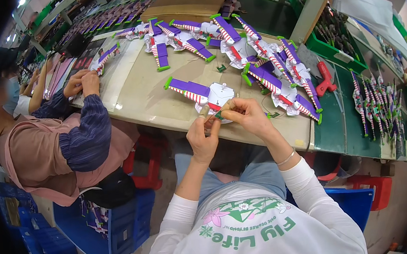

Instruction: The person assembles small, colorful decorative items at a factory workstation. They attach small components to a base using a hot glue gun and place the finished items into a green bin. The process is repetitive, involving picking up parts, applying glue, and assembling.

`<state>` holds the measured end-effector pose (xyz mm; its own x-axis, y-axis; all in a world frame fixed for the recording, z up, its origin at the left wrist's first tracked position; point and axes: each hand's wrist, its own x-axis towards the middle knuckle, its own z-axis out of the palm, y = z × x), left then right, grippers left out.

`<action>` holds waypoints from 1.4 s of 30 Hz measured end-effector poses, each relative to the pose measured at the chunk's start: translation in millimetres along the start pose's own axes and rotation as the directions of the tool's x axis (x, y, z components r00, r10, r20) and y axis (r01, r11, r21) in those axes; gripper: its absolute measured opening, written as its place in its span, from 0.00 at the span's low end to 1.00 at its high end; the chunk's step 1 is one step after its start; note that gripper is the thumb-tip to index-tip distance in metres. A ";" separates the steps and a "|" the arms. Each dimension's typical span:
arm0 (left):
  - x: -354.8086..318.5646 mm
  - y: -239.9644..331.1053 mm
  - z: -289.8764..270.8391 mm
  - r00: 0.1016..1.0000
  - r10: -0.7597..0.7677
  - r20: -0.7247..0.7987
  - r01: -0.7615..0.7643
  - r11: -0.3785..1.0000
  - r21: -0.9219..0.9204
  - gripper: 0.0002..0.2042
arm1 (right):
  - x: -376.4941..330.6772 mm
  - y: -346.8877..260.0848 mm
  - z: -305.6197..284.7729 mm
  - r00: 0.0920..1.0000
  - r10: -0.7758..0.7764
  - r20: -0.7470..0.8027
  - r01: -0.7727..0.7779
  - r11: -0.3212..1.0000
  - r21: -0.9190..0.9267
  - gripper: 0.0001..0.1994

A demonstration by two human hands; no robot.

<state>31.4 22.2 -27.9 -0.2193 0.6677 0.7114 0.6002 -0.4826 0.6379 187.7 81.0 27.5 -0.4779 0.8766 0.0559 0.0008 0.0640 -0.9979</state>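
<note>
Near the table's front edge, my left hand point(202, 139) and my right hand point(250, 114) meet with fingertips pinched together. Between them is a small green circuit board point(219, 115), partly covered by the fingers. Just beyond my hands lies a toy wing assembly point(221, 95) with a white body, a purple wing panel, red-and-white stripes and a green tip. My fingers overlap its near side, so whether they touch it I cannot tell. Several similar wing assemblies point(286, 94) are heaped to the right, with more point(160, 55) farther back.
At my left a co-worker point(83, 124) handles another wing assembly point(107, 58). A red glue gun point(325, 78) lies right of the heap. Green bins point(335, 48) stand at the far right, and a cardboard sheet point(186, 3) at the back. Blue crates point(120, 233) sit below left.
</note>
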 end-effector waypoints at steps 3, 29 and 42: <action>1.8 -4.2 1.0 0.986 0.159 -0.039 -0.148 0.965 0.215 0.13 | -0.3 3.1 4.0 0.995 -0.054 -0.081 0.046 0.994 -0.104 0.05; 13.0 -1.6 -4.1 0.993 0.122 0.008 -0.122 0.990 0.075 0.09 | 12.0 -5.1 36.6 0.864 -0.501 -0.047 0.226 0.471 -0.853 0.04; 39.6 -7.0 -2.2 0.989 -0.144 -0.038 0.149 0.945 0.291 0.17 | 17.3 -10.4 24.0 0.916 -0.389 0.098 0.305 0.514 -0.802 0.04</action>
<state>16.8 50.7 -3.5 -0.3325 0.7083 0.6227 0.7586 -0.1914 0.6228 158.3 84.1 38.2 -0.5243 0.7311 0.4366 0.5594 0.6823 -0.4707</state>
